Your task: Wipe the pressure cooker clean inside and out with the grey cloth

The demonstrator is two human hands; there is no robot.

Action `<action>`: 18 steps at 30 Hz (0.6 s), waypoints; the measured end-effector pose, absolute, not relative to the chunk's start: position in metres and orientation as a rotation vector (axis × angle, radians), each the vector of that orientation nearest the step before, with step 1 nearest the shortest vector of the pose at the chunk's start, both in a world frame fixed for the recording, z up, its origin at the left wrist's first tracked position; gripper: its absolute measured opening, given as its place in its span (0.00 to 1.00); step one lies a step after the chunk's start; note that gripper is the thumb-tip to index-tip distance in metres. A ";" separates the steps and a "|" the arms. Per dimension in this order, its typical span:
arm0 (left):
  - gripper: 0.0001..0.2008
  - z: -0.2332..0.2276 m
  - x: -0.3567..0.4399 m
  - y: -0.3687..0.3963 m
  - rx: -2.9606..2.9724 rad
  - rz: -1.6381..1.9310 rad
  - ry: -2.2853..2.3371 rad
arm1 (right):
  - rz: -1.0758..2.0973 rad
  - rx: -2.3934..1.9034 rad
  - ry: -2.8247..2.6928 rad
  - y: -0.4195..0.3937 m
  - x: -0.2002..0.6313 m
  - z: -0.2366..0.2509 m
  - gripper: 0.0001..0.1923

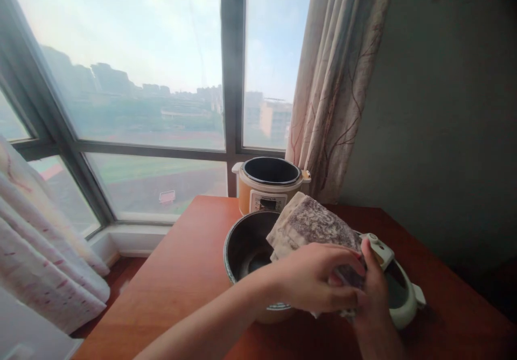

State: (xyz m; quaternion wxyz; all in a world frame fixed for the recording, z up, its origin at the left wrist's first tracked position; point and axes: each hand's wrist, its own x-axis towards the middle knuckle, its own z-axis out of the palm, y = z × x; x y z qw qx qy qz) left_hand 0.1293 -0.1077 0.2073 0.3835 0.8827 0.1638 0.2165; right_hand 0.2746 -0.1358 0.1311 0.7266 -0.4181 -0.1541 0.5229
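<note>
A folded, stained grey-brown cloth (313, 222) is held between my two hands, its upper part sticking out beyond the fingers. My left hand (325, 279) reaches across from the lower left, its fingers bent around the cloth's lower part. From below, my right hand (374, 287) meets it with the thumb up, also closed on the cloth. Partly behind the cloth and my left forearm stands a dark-lined inner pot (240, 249). To the right of my right hand lies a pale green cooker lid (404, 311), partly covered by that hand.
An electric cooker (245, 190) without its lid stands at the table's back edge, close to the window (153, 90). The reddish wooden table (173, 274) extends to the left and front. Curtains (331, 80) hang at both sides, and a dark wall (436, 106) is on the right.
</note>
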 end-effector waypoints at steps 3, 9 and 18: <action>0.10 0.196 0.134 -0.113 2.318 0.566 0.593 | 1.175 -0.918 -0.356 -0.137 0.285 0.128 0.17; 0.15 0.153 0.139 -0.131 2.665 0.478 1.166 | 1.052 -0.961 -0.233 -0.132 0.303 0.126 0.23; 0.13 0.126 0.143 -0.142 2.795 0.060 1.359 | 0.721 -0.997 -0.107 -0.132 0.341 0.112 0.31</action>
